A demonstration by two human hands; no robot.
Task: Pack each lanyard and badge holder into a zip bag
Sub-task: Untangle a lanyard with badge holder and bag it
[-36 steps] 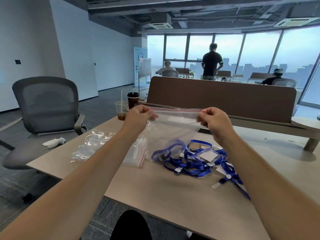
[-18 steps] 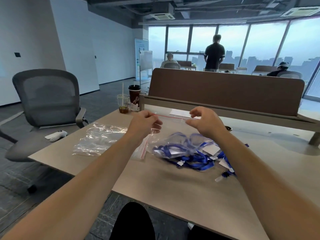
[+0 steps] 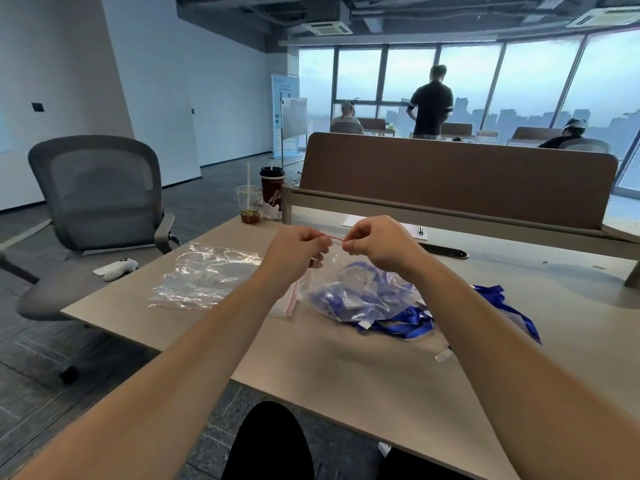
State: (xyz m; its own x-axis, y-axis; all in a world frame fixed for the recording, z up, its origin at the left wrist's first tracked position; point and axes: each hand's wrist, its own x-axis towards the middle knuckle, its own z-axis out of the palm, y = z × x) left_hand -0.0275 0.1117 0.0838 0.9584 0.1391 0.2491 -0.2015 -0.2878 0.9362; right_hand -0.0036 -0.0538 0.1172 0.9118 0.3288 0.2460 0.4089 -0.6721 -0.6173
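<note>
Your left hand and right hand are each pinching the red zip strip of the zip bag, thumbs and forefingers closed on it, with only a short run of strip showing between the two hands. That looks like the sealing step, so run the pinch along the whole strip rather than pressing at one spot, and feel for the track seating from one corner to the other. The bag hangs from your grip and its belly rests on the table, with a blue lanyard bunched inside; I cannot tell whether a badge holder is in there with it. Keep the ribbon well below the zip strip, since a loop caught in the track would probably leave it open. Just right of the zip bag, more loose lanyards lie in a tangle, touching its side, so lift the bag clear before setting it down. Left of the zip bag lie a flat spare zip bag, partly under your left forearm, and a crumpled clear plastic wrapper beyond it.
</note>
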